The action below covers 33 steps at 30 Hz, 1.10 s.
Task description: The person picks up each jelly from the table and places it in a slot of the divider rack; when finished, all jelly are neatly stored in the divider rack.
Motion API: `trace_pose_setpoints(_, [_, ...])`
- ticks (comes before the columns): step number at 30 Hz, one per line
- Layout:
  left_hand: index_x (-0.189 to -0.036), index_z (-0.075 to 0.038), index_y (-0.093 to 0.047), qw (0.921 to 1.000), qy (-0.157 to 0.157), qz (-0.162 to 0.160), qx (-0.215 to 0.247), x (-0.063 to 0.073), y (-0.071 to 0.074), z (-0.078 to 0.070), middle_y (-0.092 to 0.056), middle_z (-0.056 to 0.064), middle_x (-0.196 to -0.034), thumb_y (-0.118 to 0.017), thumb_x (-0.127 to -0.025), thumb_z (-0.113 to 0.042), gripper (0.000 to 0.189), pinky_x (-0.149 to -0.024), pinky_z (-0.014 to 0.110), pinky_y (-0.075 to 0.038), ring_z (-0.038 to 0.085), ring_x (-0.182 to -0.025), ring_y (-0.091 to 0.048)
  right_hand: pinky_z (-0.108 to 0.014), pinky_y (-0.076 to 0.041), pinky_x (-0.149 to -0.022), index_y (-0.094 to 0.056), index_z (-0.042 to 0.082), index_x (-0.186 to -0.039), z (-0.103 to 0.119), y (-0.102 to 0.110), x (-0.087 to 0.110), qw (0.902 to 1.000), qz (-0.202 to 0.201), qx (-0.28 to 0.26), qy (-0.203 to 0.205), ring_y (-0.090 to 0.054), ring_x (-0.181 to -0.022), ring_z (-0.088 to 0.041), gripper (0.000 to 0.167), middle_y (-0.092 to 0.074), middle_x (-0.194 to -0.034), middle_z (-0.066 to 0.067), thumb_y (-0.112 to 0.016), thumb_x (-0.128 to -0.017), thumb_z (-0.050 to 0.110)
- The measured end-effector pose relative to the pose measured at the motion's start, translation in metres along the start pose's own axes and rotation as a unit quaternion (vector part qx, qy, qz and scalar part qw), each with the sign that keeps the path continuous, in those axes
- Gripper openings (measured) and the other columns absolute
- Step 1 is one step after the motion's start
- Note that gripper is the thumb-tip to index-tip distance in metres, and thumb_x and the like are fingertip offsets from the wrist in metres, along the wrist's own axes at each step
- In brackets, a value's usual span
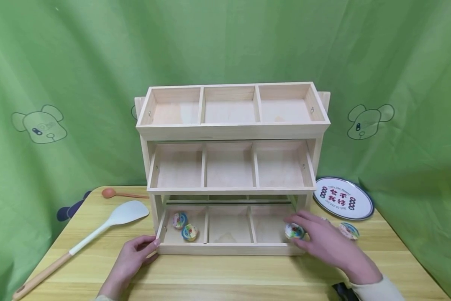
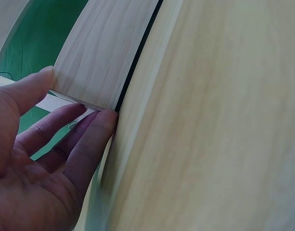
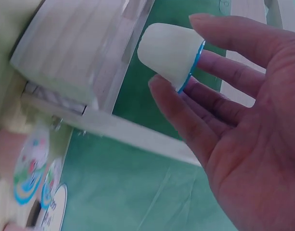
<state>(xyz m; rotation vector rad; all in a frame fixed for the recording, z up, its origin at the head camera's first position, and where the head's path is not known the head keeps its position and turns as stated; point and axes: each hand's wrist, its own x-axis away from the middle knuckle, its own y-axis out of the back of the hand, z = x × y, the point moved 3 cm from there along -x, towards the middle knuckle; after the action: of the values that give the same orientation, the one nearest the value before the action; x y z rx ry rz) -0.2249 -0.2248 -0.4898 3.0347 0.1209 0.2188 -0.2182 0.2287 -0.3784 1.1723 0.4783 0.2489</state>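
Observation:
A pale wooden three-tier rack [image 1: 233, 132] stands on the table, each tier split into three compartments. My left hand [image 1: 135, 256] holds the left front corner of its bottom tray [image 2: 96, 53], thumb on the upper edge and fingers lower down. Over the bottom right compartment, my right hand [image 1: 323, 240] pinches a small jelly cup [image 3: 169, 50] with a blue-rimmed printed lid. Two similar jelly cups, one behind [image 1: 179, 220] and one in front [image 1: 189, 232], lie in the bottom left compartment. Another jelly cup [image 1: 348, 230] sits on the table, right of my hand; one more is mostly hidden.
At the back right, a white plate [image 1: 342, 194] with a dark rim and red characters lies against the rack's side. A white spatula with wooden handle [image 1: 108, 221] and an orange spoon [image 1: 114, 193] lie left. A dark object [image 1: 344, 291] shows near my right sleeve. Green curtain [image 1: 225, 42] hangs behind.

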Motion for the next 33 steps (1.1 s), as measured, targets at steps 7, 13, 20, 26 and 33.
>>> trace_pose_setpoints(7, [-0.116, 0.013, -0.063, 1.0000, 0.002, -0.001, 0.006, -0.002, 0.000, 0.003, -0.060, 0.020, -0.112, -0.068, -0.093, -0.007, 0.031, -0.085, 0.037, -0.060, 0.026, -0.098, -0.062, -0.046, -0.058, -0.085, -0.064, 0.008, -0.124, 0.006, -0.009, -0.015, 0.9996, 0.022, -0.009, 0.011, -0.062, -0.101, -0.026, 0.046, -0.061, -0.121, -0.007, -0.079, -0.081, 0.016])
trace_pose_setpoints(13, [-0.116, 0.012, -0.063, 1.0000, 0.004, -0.003, 0.008, -0.002, 0.000, 0.004, -0.060, 0.020, -0.112, -0.067, -0.093, -0.007, 0.031, -0.086, 0.037, -0.060, 0.026, -0.098, -0.062, -0.039, -0.059, -0.082, -0.064, 0.009, -0.125, 0.012, -0.012, -0.027, 0.9992, 0.026, -0.009, 0.029, -0.062, -0.097, -0.020, 0.047, -0.061, -0.119, -0.005, -0.079, -0.081, 0.018])
trace_pose_setpoints(20, [-0.116, 0.012, -0.063, 0.9999, 0.006, -0.006, 0.005, -0.001, 0.000, 0.004, -0.060, 0.020, -0.112, -0.068, -0.093, -0.008, 0.031, -0.086, 0.037, -0.060, 0.026, -0.098, -0.062, -0.039, -0.059, -0.083, -0.064, 0.010, -0.125, 0.016, -0.019, -0.038, 0.9987, 0.039, -0.021, 0.026, -0.061, -0.097, -0.019, 0.047, -0.061, -0.116, -0.002, -0.079, -0.081, 0.019])
trace_pose_setpoints(26, [-0.117, 0.012, -0.062, 0.9999, 0.007, -0.006, 0.003, -0.001, 0.001, 0.003, -0.060, 0.020, -0.113, -0.068, -0.093, -0.008, 0.032, -0.086, 0.037, -0.060, 0.026, -0.099, -0.062, -0.038, -0.059, -0.082, -0.064, 0.009, -0.125, 0.023, -0.025, -0.043, 0.9981, 0.049, -0.021, 0.030, -0.061, -0.095, -0.018, 0.046, -0.061, -0.117, -0.002, -0.078, -0.083, 0.021])
trace_pose_setpoints(33, [-0.117, 0.012, -0.062, 1.0000, 0.008, -0.004, 0.003, 0.000, 0.001, 0.001, -0.060, 0.020, -0.113, -0.067, -0.093, -0.008, 0.032, -0.086, 0.036, -0.059, 0.026, -0.099, -0.061, -0.042, -0.059, -0.085, -0.063, 0.010, -0.127, 0.031, -0.030, -0.051, 0.9981, 0.052, -0.018, 0.027, -0.062, -0.098, -0.021, 0.047, -0.060, -0.124, -0.005, -0.078, -0.084, 0.021])
